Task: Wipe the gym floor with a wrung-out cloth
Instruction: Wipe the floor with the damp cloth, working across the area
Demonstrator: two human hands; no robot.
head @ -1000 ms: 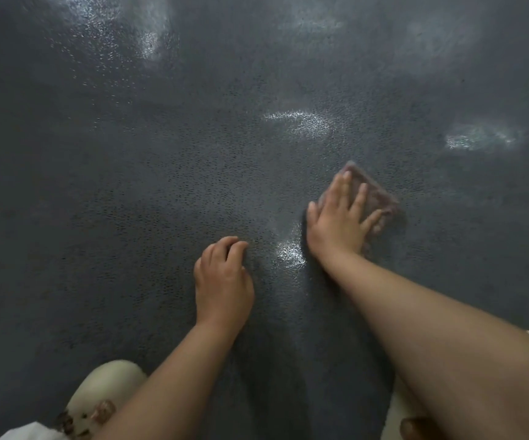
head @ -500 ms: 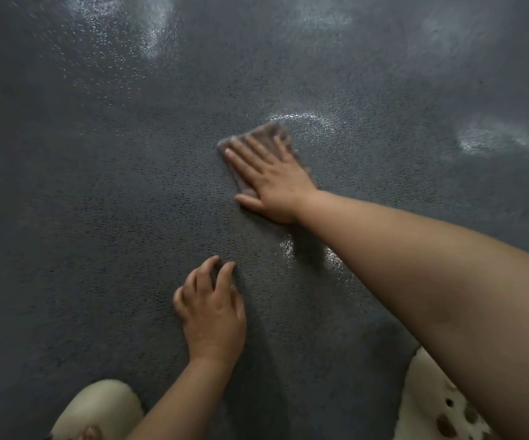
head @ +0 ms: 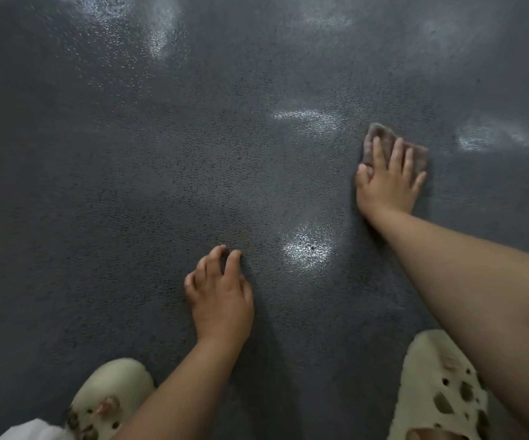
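Note:
A small brownish-grey cloth (head: 380,138) lies flat on the dark speckled gym floor (head: 130,185) at the right of the view. My right hand (head: 387,182) presses down on it with spread, straight fingers, covering most of it. My left hand (head: 220,300) rests on the floor lower and nearer to me, its fingertips bent against the surface and holding nothing.
My two cream clogs stand at the bottom: left clog (head: 107,398), right clog (head: 441,389). Bright reflections mark wet patches (head: 307,246) on the floor between the hands and further off.
My right hand has slid the cloth from the middle of the floor back to the right. My left hand has stayed braced in about the same spot.

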